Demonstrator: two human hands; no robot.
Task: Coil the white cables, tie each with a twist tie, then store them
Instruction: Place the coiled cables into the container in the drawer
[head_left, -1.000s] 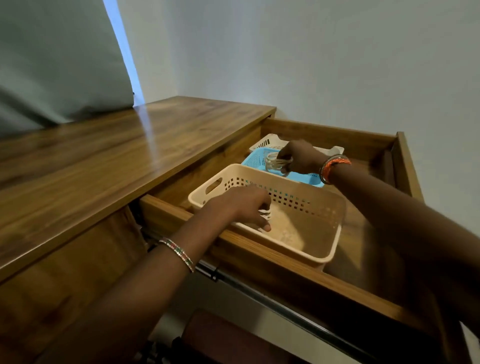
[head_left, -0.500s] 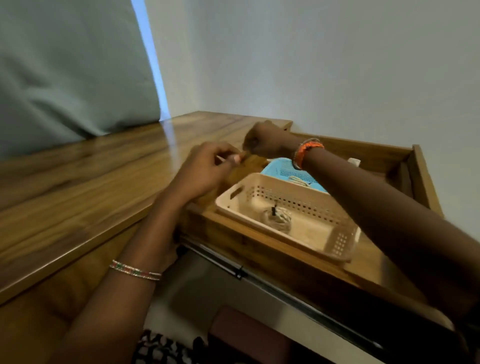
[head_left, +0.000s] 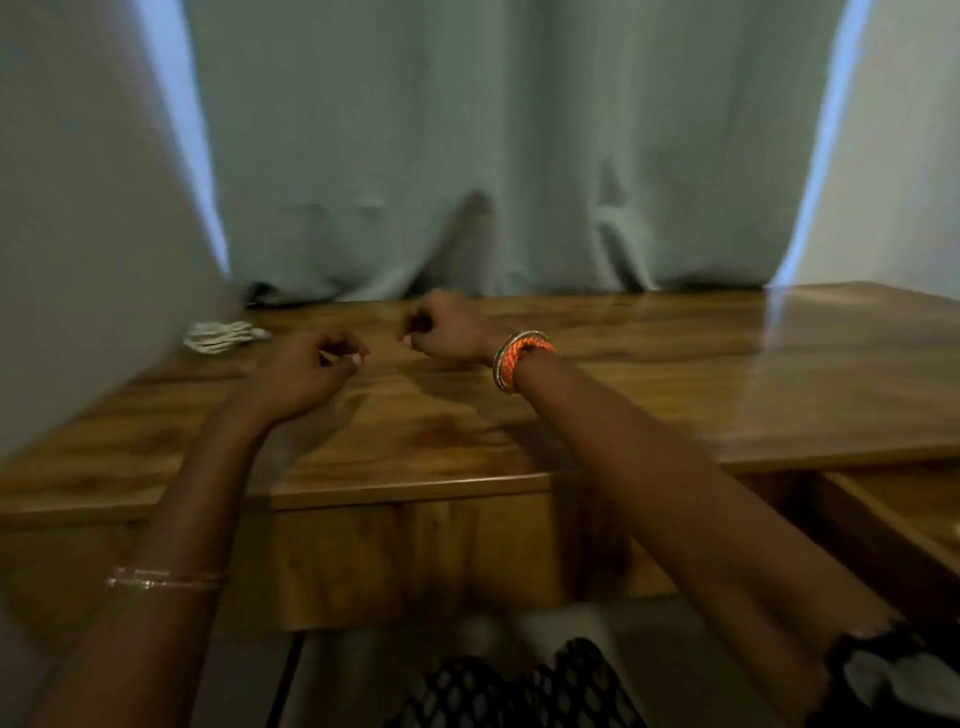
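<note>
A small pile of white cables (head_left: 224, 337) lies at the back left of the wooden desk top (head_left: 675, 374), close to the wall. My left hand (head_left: 306, 371) hovers over the desk just right of the pile, fingers curled in. My right hand (head_left: 444, 332), with an orange bracelet at the wrist, is a little further back and to the right, also curled into a loose fist. I see nothing held in either hand, though the picture is blurred. The baskets and the stored coil are out of view.
A grey-green curtain (head_left: 493, 156) hangs down to the desk's back edge. A pale wall (head_left: 78, 234) closes off the left side. The open wooden drawer (head_left: 893, 514) sticks out at the lower right, below the desk top.
My view has swung left from the open drawer to the desk top. Both hands have left the baskets and moved over the desk, near the white cables.
</note>
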